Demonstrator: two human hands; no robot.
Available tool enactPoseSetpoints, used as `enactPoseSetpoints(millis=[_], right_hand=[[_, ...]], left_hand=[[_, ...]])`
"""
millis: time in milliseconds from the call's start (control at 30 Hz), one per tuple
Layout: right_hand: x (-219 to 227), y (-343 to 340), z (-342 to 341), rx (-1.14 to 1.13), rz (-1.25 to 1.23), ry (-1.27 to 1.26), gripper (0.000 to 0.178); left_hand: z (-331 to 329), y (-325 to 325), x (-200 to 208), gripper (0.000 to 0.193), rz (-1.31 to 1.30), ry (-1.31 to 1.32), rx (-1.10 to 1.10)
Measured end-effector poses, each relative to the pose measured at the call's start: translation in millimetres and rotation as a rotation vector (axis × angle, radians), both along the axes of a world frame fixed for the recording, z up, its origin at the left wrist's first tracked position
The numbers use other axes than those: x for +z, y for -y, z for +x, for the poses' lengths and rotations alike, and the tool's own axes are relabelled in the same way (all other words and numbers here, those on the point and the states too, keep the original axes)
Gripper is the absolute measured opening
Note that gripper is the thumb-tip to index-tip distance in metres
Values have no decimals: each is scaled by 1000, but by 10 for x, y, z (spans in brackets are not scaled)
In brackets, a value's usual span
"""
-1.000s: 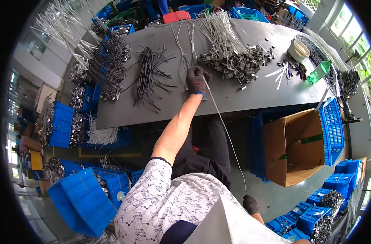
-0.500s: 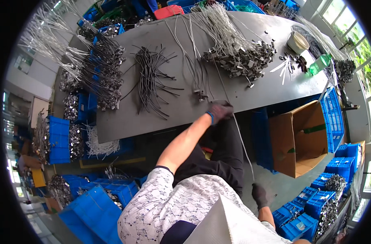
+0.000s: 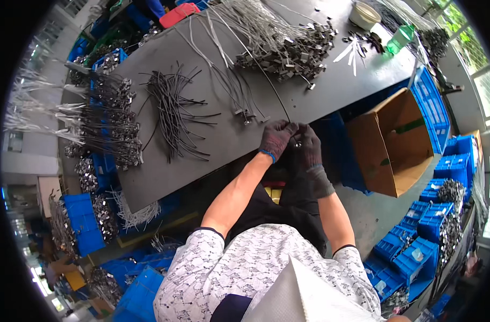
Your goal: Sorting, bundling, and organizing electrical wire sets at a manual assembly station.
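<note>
My left hand [image 3: 276,139] and my right hand [image 3: 310,146], both in dark knit gloves, meet at the near edge of the table. Their fingers close together on a thin cable [image 3: 270,80], which runs away from them across the table past the big bundle. A small shiny end piece [image 3: 297,144] shows just below the fingertips; the exact grip on it is hidden. Left of the hands, a few cables with metal ends [image 3: 247,115] lie on the grey table [image 3: 229,137]. Farther left is a loose pile of short black cables [image 3: 178,115].
A large bundle of cables with metal connectors [image 3: 293,56] lies at the far side, near a bowl [image 3: 365,16] and a green bottle [image 3: 400,39]. An open cardboard box [image 3: 371,155] stands right of my hands. Blue crates [image 3: 84,220] stand on both sides.
My right hand has come up from low on the right to meet my left hand at the table edge. The cable stretched toward my right side is now drawn in. The view has turned slightly.
</note>
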State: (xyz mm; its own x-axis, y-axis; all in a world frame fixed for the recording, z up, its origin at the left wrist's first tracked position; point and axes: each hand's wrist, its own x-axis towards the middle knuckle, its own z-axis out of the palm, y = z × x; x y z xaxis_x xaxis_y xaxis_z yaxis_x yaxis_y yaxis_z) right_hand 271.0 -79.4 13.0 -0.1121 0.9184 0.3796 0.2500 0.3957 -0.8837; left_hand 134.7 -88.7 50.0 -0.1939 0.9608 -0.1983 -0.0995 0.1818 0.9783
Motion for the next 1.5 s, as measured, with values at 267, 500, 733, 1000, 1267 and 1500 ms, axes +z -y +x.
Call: enactPoseSetpoints(millis=[267, 500, 733, 1000, 1267, 1500], right_hand=[[-174, -720, -835, 188, -570, 201, 47], [-242, -2004, -325, -242, -44, 721, 44], [-822, -2299, 160, -106, -338, 699, 33], [-1405, -175, 1774, 141, -704, 340, 19], [-1977, 2393, 4071, 408, -1034, 1203, 19], [-1593, 3047, 4074, 407, -936, 1125, 33]], left_hand=[[-1204, -345, -959, 34, -167, -378, 344], [-2963, -212, -1581, 44, -610, -1202, 584], [-2888, -595, -1999, 33, -698, -1250, 301], [-2498, 213, -1715, 18, -707, -166, 445], [29, -252, -979, 13, 412, -823, -110], [1469, -468, -1294, 13, -255, 626, 410]])
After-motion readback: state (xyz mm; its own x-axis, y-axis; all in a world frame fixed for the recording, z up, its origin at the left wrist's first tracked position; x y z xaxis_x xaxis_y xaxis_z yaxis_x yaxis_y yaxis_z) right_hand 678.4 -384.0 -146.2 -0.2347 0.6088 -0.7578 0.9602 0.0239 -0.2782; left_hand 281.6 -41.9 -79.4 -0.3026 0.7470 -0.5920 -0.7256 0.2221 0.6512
